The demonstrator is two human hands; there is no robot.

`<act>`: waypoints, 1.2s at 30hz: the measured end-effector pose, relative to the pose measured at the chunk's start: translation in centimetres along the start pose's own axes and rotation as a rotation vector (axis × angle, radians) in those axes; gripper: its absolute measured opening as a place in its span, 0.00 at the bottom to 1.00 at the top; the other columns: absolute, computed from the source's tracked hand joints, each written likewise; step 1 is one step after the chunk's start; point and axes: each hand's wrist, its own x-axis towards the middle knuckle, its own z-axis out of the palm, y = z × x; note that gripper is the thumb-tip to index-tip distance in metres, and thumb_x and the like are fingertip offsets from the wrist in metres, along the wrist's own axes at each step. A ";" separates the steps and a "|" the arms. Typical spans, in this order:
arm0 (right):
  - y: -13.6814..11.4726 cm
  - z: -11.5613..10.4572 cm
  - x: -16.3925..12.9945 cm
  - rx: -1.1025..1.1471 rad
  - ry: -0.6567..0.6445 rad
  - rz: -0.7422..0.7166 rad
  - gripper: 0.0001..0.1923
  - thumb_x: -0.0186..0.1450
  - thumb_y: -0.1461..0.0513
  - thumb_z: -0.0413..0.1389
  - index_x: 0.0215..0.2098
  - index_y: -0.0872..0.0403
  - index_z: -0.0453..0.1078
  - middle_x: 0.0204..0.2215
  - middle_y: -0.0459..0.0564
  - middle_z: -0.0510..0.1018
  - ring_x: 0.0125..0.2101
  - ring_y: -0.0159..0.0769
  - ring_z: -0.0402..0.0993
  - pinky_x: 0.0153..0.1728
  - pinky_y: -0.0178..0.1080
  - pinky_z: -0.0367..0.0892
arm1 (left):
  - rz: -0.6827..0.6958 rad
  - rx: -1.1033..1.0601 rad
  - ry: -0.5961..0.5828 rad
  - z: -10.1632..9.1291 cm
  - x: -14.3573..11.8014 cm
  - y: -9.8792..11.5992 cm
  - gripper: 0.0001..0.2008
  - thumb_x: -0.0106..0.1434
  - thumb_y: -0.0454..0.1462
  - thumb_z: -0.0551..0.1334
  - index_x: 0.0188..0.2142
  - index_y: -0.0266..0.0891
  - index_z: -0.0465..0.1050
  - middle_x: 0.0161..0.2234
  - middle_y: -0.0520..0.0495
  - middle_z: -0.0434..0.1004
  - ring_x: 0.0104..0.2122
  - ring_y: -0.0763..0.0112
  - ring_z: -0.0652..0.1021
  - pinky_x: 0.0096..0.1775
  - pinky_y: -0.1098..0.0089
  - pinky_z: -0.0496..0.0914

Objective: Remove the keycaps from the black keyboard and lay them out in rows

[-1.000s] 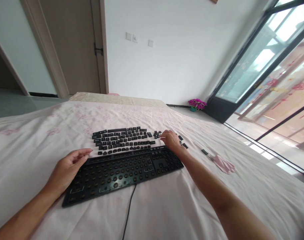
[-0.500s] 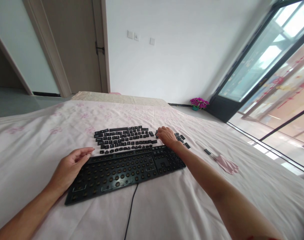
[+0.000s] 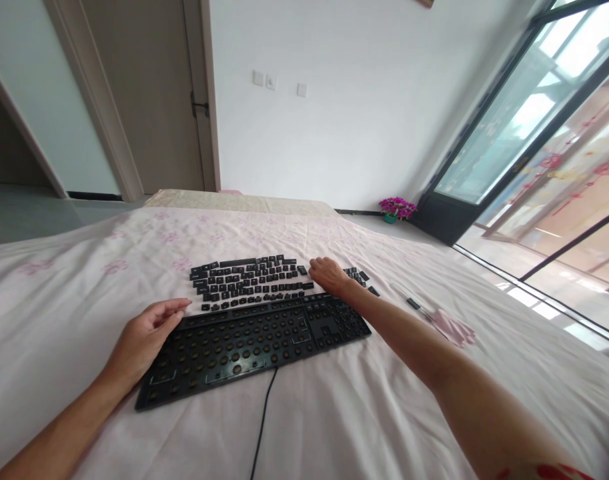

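A black keyboard base [image 3: 254,340] without its keycaps lies on a pale pink sheet [image 3: 334,413]. Beyond it, several loose black keycaps [image 3: 249,280] are laid out in rows. My left hand [image 3: 147,333] rests at the keyboard's left end, fingers slightly apart, touching its edge. My right hand [image 3: 329,275] reaches past the keyboard's right part and lies over the keycaps at the right of the rows; whether its fingers pinch one is hidden. A few more keycaps [image 3: 361,279] lie just right of that hand.
The keyboard's black cable [image 3: 264,420] runs toward me over the sheet. A small tool with a pink cloth [image 3: 449,327] lies to the right. A door, a white wall and a flower pot [image 3: 395,209] by a large window stand behind.
My right hand has slid a little to the left along the keycap rows. My left hand has stayed at the keyboard's left end. The view shifted slightly.
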 end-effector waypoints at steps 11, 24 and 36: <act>0.7 -0.7 -0.7 -0.026 -0.050 -0.010 0.12 0.66 0.70 0.49 0.42 0.59 0.73 0.43 0.60 0.73 0.43 0.44 0.72 0.39 0.40 0.65 | 0.018 -0.004 -0.014 -0.1 0.1 -0.3 0.25 0.56 0.52 0.64 0.49 0.42 0.75 0.45 0.46 0.81 0.38 0.62 0.81 0.32 0.74 0.74; 0.1 -0.5 -0.3 0.030 -0.109 0.025 0.14 0.65 0.72 0.48 0.44 0.61 0.72 0.44 0.62 0.73 0.43 0.46 0.74 0.37 0.41 0.69 | 0.012 0.004 -0.014 0.0 0.2 -0.3 0.26 0.56 0.53 0.64 0.50 0.41 0.75 0.45 0.45 0.81 0.42 0.60 0.80 0.35 0.73 0.74; 2.1 -0.5 -0.5 0.282 -0.148 0.243 0.09 0.65 0.59 0.56 0.41 0.49 0.77 0.43 0.49 0.79 0.41 0.39 0.76 0.35 0.33 0.64 | 0.044 0.025 -0.013 0.1 0.2 0.0 0.25 0.57 0.52 0.64 0.49 0.41 0.75 0.45 0.45 0.81 0.43 0.60 0.80 0.39 0.72 0.74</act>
